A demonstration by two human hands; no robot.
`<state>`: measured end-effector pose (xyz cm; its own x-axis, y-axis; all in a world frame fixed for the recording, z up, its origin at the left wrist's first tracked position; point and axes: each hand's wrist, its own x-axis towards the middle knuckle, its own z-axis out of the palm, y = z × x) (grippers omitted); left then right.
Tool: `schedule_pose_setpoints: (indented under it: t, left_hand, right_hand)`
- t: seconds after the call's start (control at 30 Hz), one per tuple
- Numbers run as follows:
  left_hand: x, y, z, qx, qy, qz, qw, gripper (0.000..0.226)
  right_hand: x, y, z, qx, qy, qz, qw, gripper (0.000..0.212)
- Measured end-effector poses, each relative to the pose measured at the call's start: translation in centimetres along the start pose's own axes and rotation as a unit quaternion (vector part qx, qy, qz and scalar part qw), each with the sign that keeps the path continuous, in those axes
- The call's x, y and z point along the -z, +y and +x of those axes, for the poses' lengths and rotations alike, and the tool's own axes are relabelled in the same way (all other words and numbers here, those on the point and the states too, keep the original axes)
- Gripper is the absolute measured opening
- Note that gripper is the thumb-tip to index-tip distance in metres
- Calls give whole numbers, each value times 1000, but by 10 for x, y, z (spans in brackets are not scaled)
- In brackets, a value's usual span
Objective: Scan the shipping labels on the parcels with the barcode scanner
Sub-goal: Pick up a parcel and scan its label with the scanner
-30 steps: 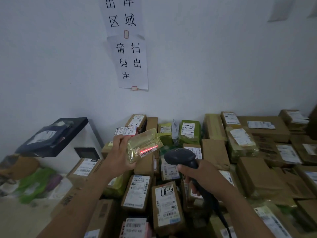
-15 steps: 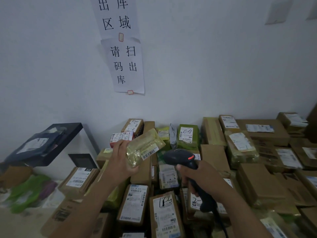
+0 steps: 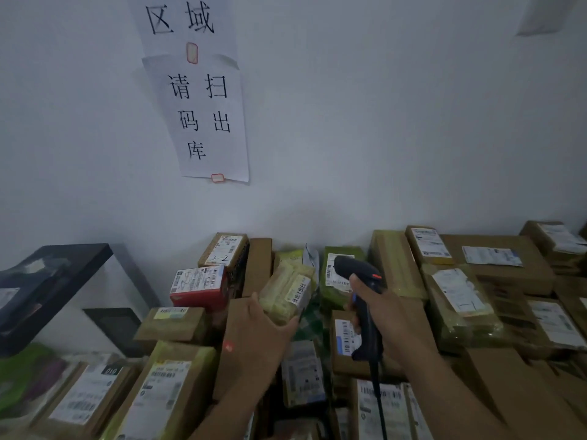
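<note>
Head view: a pale wall point(image 3: 381, 122) fills the upper half, and below it a heap of parcels point(image 3: 460, 296) spreads from the middle to the right edge, mostly brown cartons and yellow-green wrapped packs with white shipping labels facing up. A black stand point(image 3: 47, 281) sits at the left with more packages beneath and beside it. Taped to the wall, a paper sign point(image 3: 206, 122) carries handwritten Chinese characters, with a second sheet partly cut off above it. A wide brown box point(image 3: 527, 274) lies at the back right against the wall. A red box point(image 3: 200, 292) rests left of centre on top of other cartons.

Both hands are clamped on things. The left hand point(image 3: 260, 338) grips a yellow-green parcel point(image 3: 282, 296) from below and holds it tilted above the heap, its barcode label point(image 3: 300, 290) turned to the right. The right hand point(image 3: 384, 312) is wrapped round the handle of the barcode scanner point(image 3: 352, 268), which stands upright just right of the held parcel without touching it. The scanner's cable point(image 3: 378, 392) drops toward the bottom edge. A small red spot of light point(image 3: 228, 346) lies on the left wrist, not on the label.
</note>
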<state>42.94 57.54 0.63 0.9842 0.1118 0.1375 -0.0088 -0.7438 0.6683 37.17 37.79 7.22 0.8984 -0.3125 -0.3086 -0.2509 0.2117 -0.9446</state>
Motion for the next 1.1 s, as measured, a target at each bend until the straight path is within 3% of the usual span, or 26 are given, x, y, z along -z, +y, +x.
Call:
schedule_pose_setpoints:
  t: [0.13, 0.37, 0.6, 0.73, 0.8, 0.93, 1.1]
  left_hand:
    - [-51, 1, 15, 57, -52, -28, 997, 111]
    - [-103, -26, 35, 73, -99, -35, 992, 91]
    - [-131, -37, 26, -5, -152, -19, 988, 106]
    - [-138, -47, 22, 14, -207, 136, 969, 81]
    - [-138, -50, 14, 3, -201, 157, 967, 68]
    - [-136, -43, 17, -24, -133, 83, 987, 54]
    - [-140, -28, 76, -64, -74, 79, 992, 56]
  right_hand:
    - [3, 30, 30, -48, 10, 32, 998, 40]
    - [17, 79, 62, -134, 41, 49, 989, 56]
    - [24, 90, 71, -147, 26, 64, 987, 61]
    - [20, 87, 71, -133, 26, 63, 989, 50]
    - [19, 85, 71, -120, 20, 69, 990, 47]
    - [13, 79, 75, -107, -6, 93, 990, 44]
    - [11, 83, 83, -100, -27, 96, 990, 61]
